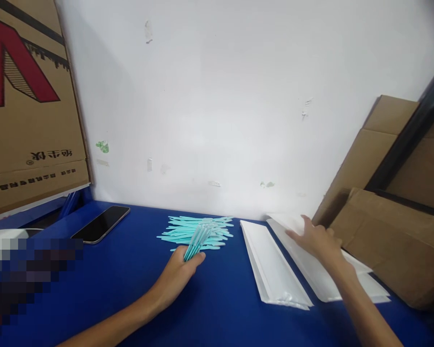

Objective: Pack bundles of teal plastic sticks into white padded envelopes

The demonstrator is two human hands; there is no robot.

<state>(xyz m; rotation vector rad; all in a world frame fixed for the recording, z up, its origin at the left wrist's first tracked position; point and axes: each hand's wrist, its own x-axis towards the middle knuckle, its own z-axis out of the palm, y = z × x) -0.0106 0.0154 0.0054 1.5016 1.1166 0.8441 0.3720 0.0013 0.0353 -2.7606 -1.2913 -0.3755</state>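
Left of the loose pile of thin turquoise plastic sticks (173, 233), across a stretch of smooth blue tabletop (141, 274), lies a flat black phone (103, 224). Just in front of the pile, my left hand (177, 274) is clamped around an upward-slanting turquoise bundle (199, 238). Right of the pile lies a long, flat white packet stack (275, 265); farther right, my right hand (318, 243), thumb spread, covers part of a second white stack (307, 270), hidden fingers' grip unclear, near a brown cardboard box (390, 246).

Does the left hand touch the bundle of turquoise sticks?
Touching: the head view shows the left hand closed around the near ends of the bundle.
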